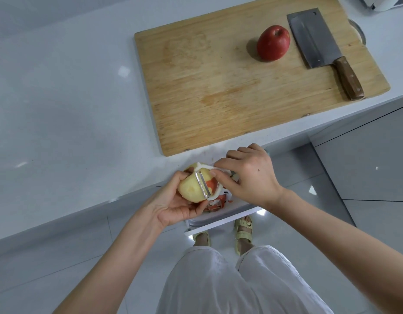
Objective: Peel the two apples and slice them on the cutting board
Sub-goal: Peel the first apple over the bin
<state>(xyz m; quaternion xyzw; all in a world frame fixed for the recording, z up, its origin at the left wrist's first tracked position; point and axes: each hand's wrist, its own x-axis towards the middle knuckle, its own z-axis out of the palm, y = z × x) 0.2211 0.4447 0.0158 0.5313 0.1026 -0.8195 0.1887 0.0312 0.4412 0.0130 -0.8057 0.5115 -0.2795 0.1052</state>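
Off the table's (pixel 71 121) near edge, the palm-up left hand (pixel 173 205) curls its fingers round a half-peeled apple (pixel 191 189), the knuckles-up right hand (pixel 252 175) pinching a peeler (pixel 203 185) against it; farther right, a red apple (pixel 273 43) sits on the cutting board (pixel 207 87).

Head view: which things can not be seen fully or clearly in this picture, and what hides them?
- Handle of the peeler: head view, covered by the right hand.
- Far side of the half-peeled apple: head view, behind the left hand; remaining skin there unknown.
- White container with peels: head view, mostly under hands and apple.
- White object: head view, cut off by the top edge.
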